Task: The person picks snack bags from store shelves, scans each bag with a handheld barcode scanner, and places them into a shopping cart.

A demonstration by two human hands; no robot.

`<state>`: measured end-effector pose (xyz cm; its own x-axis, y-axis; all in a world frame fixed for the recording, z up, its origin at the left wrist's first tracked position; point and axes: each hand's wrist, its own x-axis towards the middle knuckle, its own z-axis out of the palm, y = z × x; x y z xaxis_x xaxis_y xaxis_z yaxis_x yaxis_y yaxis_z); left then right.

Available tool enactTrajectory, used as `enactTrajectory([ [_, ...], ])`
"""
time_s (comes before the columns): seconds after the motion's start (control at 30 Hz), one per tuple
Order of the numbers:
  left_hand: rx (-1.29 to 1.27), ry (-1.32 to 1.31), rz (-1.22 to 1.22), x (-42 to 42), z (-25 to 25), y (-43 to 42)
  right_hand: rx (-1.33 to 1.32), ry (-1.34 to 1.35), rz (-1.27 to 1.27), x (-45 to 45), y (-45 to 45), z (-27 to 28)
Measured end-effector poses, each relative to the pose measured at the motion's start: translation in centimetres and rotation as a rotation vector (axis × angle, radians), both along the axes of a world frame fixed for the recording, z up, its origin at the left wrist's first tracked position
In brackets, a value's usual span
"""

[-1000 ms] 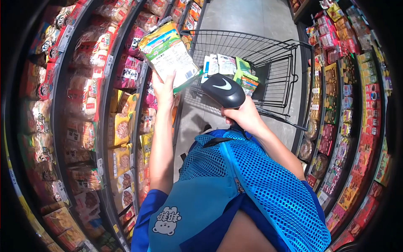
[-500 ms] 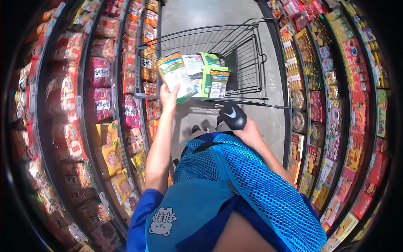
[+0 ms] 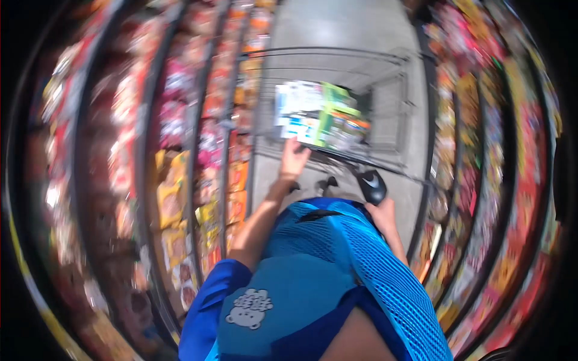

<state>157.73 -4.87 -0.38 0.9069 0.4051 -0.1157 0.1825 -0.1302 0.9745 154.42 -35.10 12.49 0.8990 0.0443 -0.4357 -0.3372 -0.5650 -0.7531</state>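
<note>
Ahead of me is a black wire shopping cart. Inside it lie white packets and a green packet, with a smaller dark and orange packet beside them. My left hand is closed at the left end of the cart's near bar, which shows as a dark piece between thumb and fingers; blur softens the details. My right hand is closed around the lower end of a black rounded object with a white swoosh, whose kind I cannot make out.
Shelves of bagged goods run along the left. On the right, more shelves hold boxed and packaged goods. Grey floor stretches between them beyond the cart. A blue mesh garment covers my front.
My left hand has let go of an orange, green and white packet and moved down to the cart's near bar. The view has shifted and blurred; my right hand still holds the black object.
</note>
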Motion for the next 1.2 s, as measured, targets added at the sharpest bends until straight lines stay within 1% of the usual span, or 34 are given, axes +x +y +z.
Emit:
enactTrajectory([
  [0.03,0.010,-0.004,0.054,-2.3,0.5,1.5,-0.043,0.201,0.057,1.6,1.3,2.0],
  [0.07,0.022,-0.007,0.113,-4.6,1.3,3.5,-0.045,0.097,0.137,2.2,1.5,0.5],
  [0.1,0.069,0.042,0.226,-6.6,2.6,5.5,0.009,0.015,0.180,2.6,1.9,-0.4],
  [0.13,0.098,0.092,0.326,-8.7,4.0,7.3,0.041,0.006,0.212,2.9,2.2,-1.6],
  [0.17,0.060,-0.035,0.488,-11.1,2.3,9.7,0.054,0.113,0.272,3.6,2.5,-2.2],
  [0.2,0.147,-0.115,0.654,-12.7,2.5,12.7,0.062,0.121,0.322,4.0,3.9,-2.0],
  [0.23,0.089,-0.305,0.766,-14.7,3.9,15.8,0.062,0.121,0.355,4.1,5.0,-1.7],
  [0.27,0.280,-0.349,0.830,-15.8,9.8,17.3,0.059,0.129,0.382,4.4,5.9,-1.1],
  [0.3,0.146,-0.228,0.972,-18.0,12.6,19.5,0.077,0.115,0.380,4.5,7.4,0.2],
  [0.33,0.540,-0.229,1.081,-19.8,15.0,22.0,0.106,0.022,0.420,4.7,7.9,-0.3],
  [0.37,0.668,-0.410,1.194,-20.8,18.5,23.7,0.137,-0.069,0.457,4.7,8.4,-1.4],
  [0.4,0.582,-0.439,1.309,-23.6,19.1,27.1,0.171,-0.162,0.488,4.8,8.9,-2.0],
  [0.43,0.692,-0.401,1.398,-24.8,21.9,28.1,0.105,-0.073,0.497,4.8,9.9,-0.6],
  [0.47,0.799,-0.365,1.482,-25.9,24.8,28.8,0.118,-0.040,0.490,4.4,10.5,-0.2],
  [0.53,0.936,0.043,1.626,-29.2,26.1,32.9,0.139,0.033,0.473,4.0,11.4,0.1],
  [0.6,0.603,0.256,1.489,-30.7,27.6,34.8,0.162,0.028,0.497,3.1,12.1,0.7],
  [0.63,0.592,0.314,1.424,-30.3,28.6,34.2,0.151,0.037,0.507,2.7,12.3,0.6],
  [0.73,0.476,-0.057,1.349,-30.8,28.4,34.7,0.149,0.013,0.507,1.6,12.7,0.1],
  [0.77,0.450,-0.026,1.389,-31.0,28.5,34.9,0.132,0.014,0.502,1.5,12.7,0.1],
  [0.8,0.416,-0.127,1.373,-31.4,28.7,35.0,0.113,0.016,0.499,1.3,12.7,0.2],
  [0.87,0.218,-0.082,1.386,-33.3,29.3,36.4,0.124,0.013,0.487,1.2,12.8,-0.2],
  [0.9,0.119,-0.253,1.348,-32.1,31.3,34.3,0.128,0.014,0.483,1.1,12.8,-0.4],
  [0.93,0.034,-0.299,1.272,-32.6,31.7,33.9,0.133,0.005,0.496,1.1,12.8,-0.5],
  [1.0,-0.090,-0.422,1.112,-31.1,32.9,30.4,0.141,-0.018,0.511,0.9,12.7,-0.7],
  [1.07,-0.152,-0.454,0.941,-30.0,30.4,27.1,0.177,-0.047,0.490,0.6,12.8,-1.0],
  [1.13,-0.386,-0.437,0.843,-27.5,27.4,22.0,0.209,-0.095,0.449,0.7,12.9,-1.9],
  [1.17,-0.418,-0.354,0.835,-25.6,26.3,19.0,0.232,-0.096,0.423,0.5,14.0,0.7],
  [1.2,-0.449,-0.271,0.825,-23.7,25.3,16.2,0.251,-0.091,0.439,0.9,14.7,2.1],
])
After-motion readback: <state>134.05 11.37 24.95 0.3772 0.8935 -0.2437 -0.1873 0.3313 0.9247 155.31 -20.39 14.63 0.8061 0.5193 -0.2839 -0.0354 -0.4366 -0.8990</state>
